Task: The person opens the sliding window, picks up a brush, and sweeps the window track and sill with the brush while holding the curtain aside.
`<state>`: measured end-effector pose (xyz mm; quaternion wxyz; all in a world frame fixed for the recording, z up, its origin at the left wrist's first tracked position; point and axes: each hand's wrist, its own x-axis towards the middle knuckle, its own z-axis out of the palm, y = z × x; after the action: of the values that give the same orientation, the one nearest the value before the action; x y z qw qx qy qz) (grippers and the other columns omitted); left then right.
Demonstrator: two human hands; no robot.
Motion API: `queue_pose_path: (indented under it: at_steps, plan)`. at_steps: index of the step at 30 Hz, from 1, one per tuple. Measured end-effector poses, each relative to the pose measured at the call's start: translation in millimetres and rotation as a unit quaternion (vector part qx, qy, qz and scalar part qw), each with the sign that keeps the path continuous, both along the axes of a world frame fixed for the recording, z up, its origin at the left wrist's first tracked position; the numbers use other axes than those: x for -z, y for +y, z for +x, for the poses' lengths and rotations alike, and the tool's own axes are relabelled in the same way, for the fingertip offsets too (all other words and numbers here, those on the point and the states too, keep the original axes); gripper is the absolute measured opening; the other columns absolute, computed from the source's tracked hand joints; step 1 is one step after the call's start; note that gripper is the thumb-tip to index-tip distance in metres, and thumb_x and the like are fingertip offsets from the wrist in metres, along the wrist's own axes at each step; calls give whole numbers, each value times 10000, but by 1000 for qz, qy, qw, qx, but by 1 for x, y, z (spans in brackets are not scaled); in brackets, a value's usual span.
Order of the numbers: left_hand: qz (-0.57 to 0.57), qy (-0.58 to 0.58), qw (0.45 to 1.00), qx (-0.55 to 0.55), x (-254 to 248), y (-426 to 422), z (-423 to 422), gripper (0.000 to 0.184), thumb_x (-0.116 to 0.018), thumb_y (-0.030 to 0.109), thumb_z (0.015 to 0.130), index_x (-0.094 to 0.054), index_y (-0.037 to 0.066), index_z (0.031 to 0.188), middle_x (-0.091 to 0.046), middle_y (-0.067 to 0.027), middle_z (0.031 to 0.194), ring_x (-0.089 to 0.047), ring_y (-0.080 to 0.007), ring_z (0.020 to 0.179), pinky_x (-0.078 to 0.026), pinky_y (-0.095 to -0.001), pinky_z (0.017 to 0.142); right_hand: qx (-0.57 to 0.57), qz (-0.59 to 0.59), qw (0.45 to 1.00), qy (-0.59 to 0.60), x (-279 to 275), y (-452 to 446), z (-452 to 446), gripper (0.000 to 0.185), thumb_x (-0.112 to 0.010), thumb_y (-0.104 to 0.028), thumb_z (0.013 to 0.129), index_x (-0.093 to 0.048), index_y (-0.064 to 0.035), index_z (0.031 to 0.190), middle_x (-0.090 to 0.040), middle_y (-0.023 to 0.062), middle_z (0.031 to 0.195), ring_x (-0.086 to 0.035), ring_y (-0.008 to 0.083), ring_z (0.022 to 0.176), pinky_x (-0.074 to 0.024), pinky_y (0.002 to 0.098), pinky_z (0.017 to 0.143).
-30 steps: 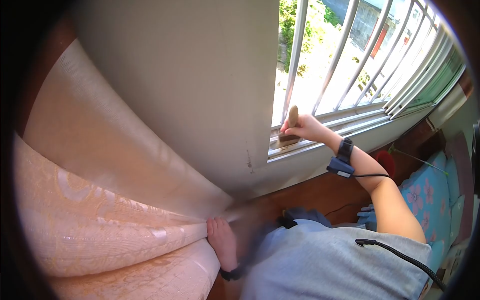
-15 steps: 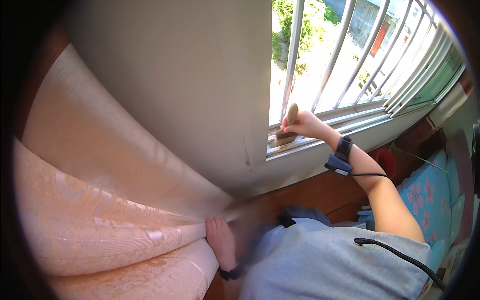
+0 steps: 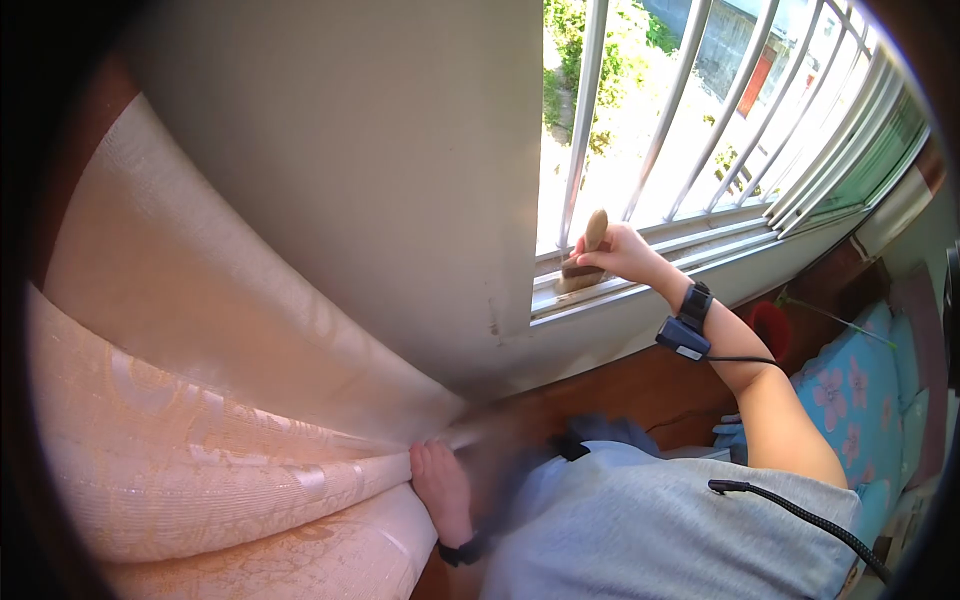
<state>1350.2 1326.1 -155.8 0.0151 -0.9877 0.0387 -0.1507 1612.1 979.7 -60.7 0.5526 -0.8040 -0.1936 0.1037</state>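
Observation:
My right hand (image 3: pixel 622 252) is closed around a paintbrush (image 3: pixel 597 230) with a pale wooden handle. The handle points up, and the bristles are down at the track of the window sill (image 3: pixel 690 250), near its left end. At the lower left, my left hand (image 3: pixel 440 490) grips the gathered edge of a pink patterned curtain (image 3: pixel 250 490), its fingers wrapped over the folds. The curtain is bunched toward that hand and spreads out to the left.
Metal bars (image 3: pixel 655 130) cross the open window, with sliding panes (image 3: pixel 860 170) at its right. A pale wall (image 3: pixel 380 180) stands between curtain and window. Below the sill are a red bucket (image 3: pixel 768 328) and blue flowered bedding (image 3: pixel 850 390). A black cable (image 3: pixel 800 515) crosses my shirt.
My right hand has moved slightly to the right along the sill with the paintbrush. My left hand stays on the curtain, almost unmoved.

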Motion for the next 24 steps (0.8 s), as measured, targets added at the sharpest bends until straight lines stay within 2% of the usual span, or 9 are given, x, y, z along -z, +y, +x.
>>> queue_pose_path:
  at_steps: [2, 4, 8, 10, 12, 13, 14, 19, 24]
  plan:
    - [21, 3, 1000, -12, 3, -2, 0, 138, -492, 23, 778, -619, -3, 827, -563, -139, 843, -564, -286, 909, -363, -416, 1063, 12, -24, 1000, -3, -7, -7, 2, 74, -673, -38, 877, -633, 2, 924, -674, 19, 892, -634, 87, 881, -500, 250, 813]
    - [25, 3, 1000, -9, -5, -5, -1, 142, -492, 24, 779, -621, -4, 829, -567, -138, 850, -564, -285, 911, -363, -414, 1063, -2, 84, 996, 14, -9, 2, -1, 76, -672, -37, 877, -636, -8, 937, -676, 19, 896, -629, 83, 890, -496, 254, 822]
    - [6, 25, 1000, 0, -8, -3, 3, 153, -491, 28, 780, -628, -9, 836, -577, -136, 858, -562, -280, 915, -363, -408, 1061, -16, 108, 994, 16, 13, 50, -8, 130, -695, -52, 860, -643, -29, 976, -686, 19, 916, -630, 108, 898, -487, 272, 856]
    - [17, 23, 1000, 1, -7, -1, 2, 152, -491, 29, 780, -629, -10, 832, -578, -136, 853, -562, -282, 911, -364, -409, 1060, -16, 67, 998, -12, 10, 50, -9, 149, -698, -51, 852, -645, -35, 990, -692, 27, 918, -636, 119, 899, -491, 288, 859]
    - [25, 21, 999, 5, -2, 2, 0, 152, -492, 30, 779, -630, -10, 828, -579, -136, 849, -562, -284, 907, -364, -410, 1060, -21, -69, 997, -22, 6, 31, -2, 139, -696, -50, 849, -646, -35, 978, -689, 33, 913, -640, 123, 898, -497, 290, 849]
    - [19, 13, 1000, 4, -3, 1, 0, 151, -492, 30, 781, -630, -10, 828, -578, -137, 844, -563, -284, 904, -364, -410, 1060, -4, -51, 999, 7, 0, 20, -1, 103, -686, -45, 858, -644, -20, 949, -679, 32, 902, -642, 122, 899, -502, 280, 830]
    - [12, 2, 1000, 1, -2, -1, 2, 151, -492, 31, 782, -630, -10, 827, -578, -137, 839, -563, -285, 901, -364, -409, 1060, -10, 28, 999, 22, -7, 11, -1, 80, -672, -38, 870, -638, -10, 937, -673, 30, 902, -640, 116, 898, -503, 271, 827]
    - [23, 10, 1000, -7, -1, -3, 3, 162, -493, 29, 787, -636, -14, 850, -580, -137, 846, -565, -279, 907, -364, -405, 1061, 3, 99, 994, 42, -27, 3, -15, 84, -663, -12, 874, -632, -14, 951, -679, 32, 928, -635, 108, 938, -491, 272, 877]
    - [23, 10, 1000, 10, -8, -7, 3, 168, -497, 26, 788, -641, -16, 863, -579, -138, 847, -568, -277, 908, -365, -403, 1061, -38, 158, 983, 83, -14, 24, -24, 89, -662, -2, 871, -635, -31, 951, -685, 44, 974, -637, 123, 977, -491, 288, 913]
